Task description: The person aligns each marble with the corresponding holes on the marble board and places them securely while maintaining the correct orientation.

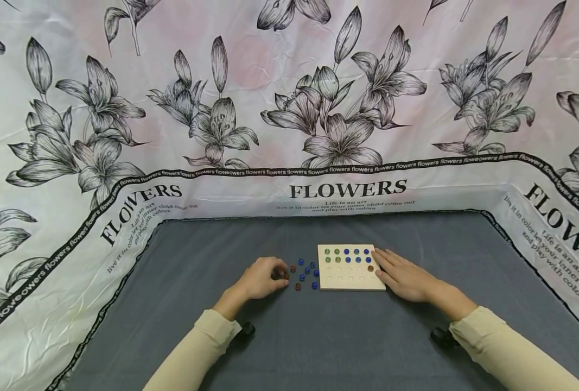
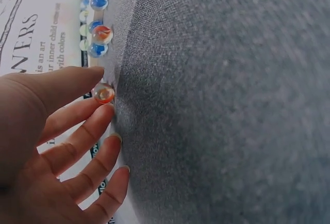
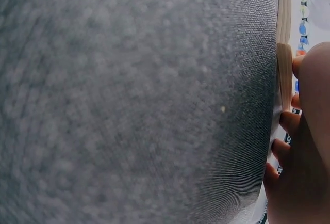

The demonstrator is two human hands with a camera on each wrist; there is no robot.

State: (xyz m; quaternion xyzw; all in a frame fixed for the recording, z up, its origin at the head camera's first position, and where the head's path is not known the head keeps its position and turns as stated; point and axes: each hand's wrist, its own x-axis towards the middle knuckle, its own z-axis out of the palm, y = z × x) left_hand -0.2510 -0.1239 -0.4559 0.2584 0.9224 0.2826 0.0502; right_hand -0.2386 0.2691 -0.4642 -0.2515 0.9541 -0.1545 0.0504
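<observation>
In the head view, my left hand [image 1: 263,278] is low over the cloth, left of the scattered marbles. An orange-and-clear marble [image 2: 104,93] sits between its thumb and index finger in the left wrist view, with the other fingers curved beside it. My right hand [image 1: 406,277] rests on the right edge of a pale wooden board [image 1: 340,279], fingers extended. Green marbles [image 1: 327,252] and blue marbles [image 1: 356,251] fill the board's two far rows. One reddish-brown marble [image 1: 370,268] occupies the right end of the third row; other hollows there are bare.
Between my left hand and the board lie several loose blue marbles [image 1: 302,277] and reddish marbles [image 1: 297,287]. Grey cloth [image 1: 328,336] covers the table, bordered by a white sheet [image 1: 240,195] with printed flowers and lettering.
</observation>
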